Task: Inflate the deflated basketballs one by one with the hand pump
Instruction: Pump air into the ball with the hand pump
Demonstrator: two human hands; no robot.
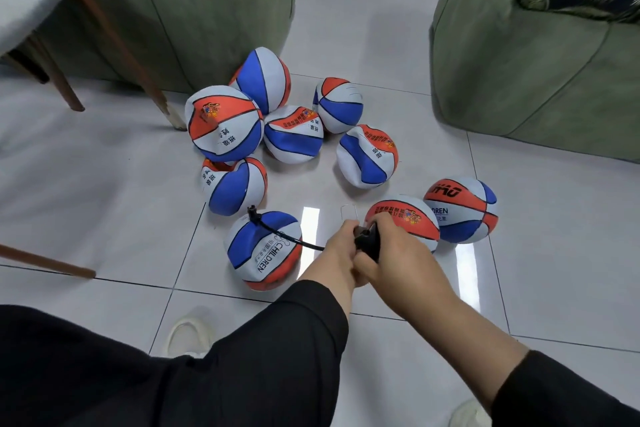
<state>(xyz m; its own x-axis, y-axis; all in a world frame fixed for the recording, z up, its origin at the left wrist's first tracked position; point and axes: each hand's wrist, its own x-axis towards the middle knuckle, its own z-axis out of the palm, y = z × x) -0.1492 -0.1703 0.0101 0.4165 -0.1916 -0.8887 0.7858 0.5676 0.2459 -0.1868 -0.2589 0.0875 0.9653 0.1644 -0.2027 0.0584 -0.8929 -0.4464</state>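
A black hand pump (369, 241) is held low over the tiled floor. My left hand (337, 250) grips its body and my right hand (391, 253) grips its handle from above. A thin black hose (287, 236) runs from the pump to the valve on a soft, dented red, white and blue basketball (265, 250) marked CHILDREN. Several more dented basketballs (294, 133) lie in a cluster beyond it. Two rounder balls (460, 210) sit to the right, one partly hidden behind my right hand.
Two green sofas (519, 73) stand at the back left and right with a tiled gap between them. Wooden chair legs (114, 35) slant in from the left. My white shoes (188, 333) show near the bottom edge. A thin wire clip (346, 215) lies on the floor.
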